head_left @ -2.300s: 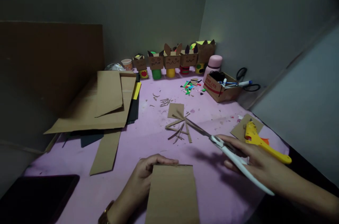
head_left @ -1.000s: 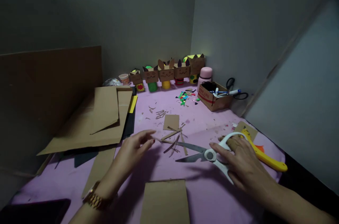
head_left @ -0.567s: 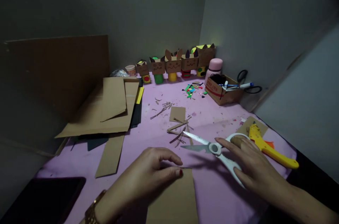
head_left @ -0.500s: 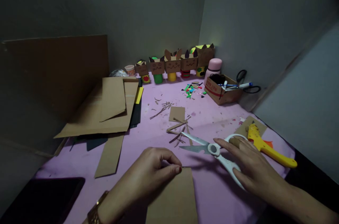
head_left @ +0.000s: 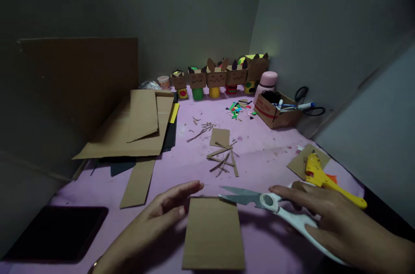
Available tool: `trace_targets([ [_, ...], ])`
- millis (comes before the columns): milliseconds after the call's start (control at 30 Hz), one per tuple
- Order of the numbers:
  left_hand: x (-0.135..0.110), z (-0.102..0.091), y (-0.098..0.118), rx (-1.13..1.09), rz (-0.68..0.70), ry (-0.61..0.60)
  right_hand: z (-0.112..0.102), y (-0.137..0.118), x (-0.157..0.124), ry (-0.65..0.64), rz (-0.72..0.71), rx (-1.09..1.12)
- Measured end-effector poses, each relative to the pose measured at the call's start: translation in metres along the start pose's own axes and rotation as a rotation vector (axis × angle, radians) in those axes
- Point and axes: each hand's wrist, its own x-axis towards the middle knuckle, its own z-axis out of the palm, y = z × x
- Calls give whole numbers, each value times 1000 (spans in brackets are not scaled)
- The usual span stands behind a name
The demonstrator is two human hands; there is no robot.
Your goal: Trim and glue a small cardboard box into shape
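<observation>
A rectangular piece of brown cardboard (head_left: 214, 235) lies in front of me at the near side of the pink-covered table. Just left of its upper left corner is my left hand (head_left: 158, 218), thumb and fingers apart, holding nothing. My right hand (head_left: 320, 218) grips white-handled scissors (head_left: 267, 200), their blades slightly parted and pointing left over the cardboard's upper right corner. Beyond the blades lie thin cardboard strips (head_left: 223, 159) and a small cardboard square (head_left: 219, 136).
At left are stacked cardboard sheets (head_left: 129, 144) and a black tablet-like slab (head_left: 58, 233). A yellow glue gun (head_left: 324, 179) rests at right. Cardboard animal-faced figures (head_left: 216, 78), a pink bottle (head_left: 267, 81) and a box of pens and scissors (head_left: 275, 114) stand at the back.
My left hand has drawn back left, its pinch now opened beside the cardboard. The scissors have come lower and nearer, their blades closer together. The view has shifted slightly.
</observation>
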Motion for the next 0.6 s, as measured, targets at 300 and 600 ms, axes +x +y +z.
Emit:
trace_targets([
  [300, 12, 29, -9, -266, -70, 0, -11, -6, 9, -175, 41, -19],
  [600, 27, 38, -10, -150, -57, 103, -14, -10, 14, -291, 77, -4],
])
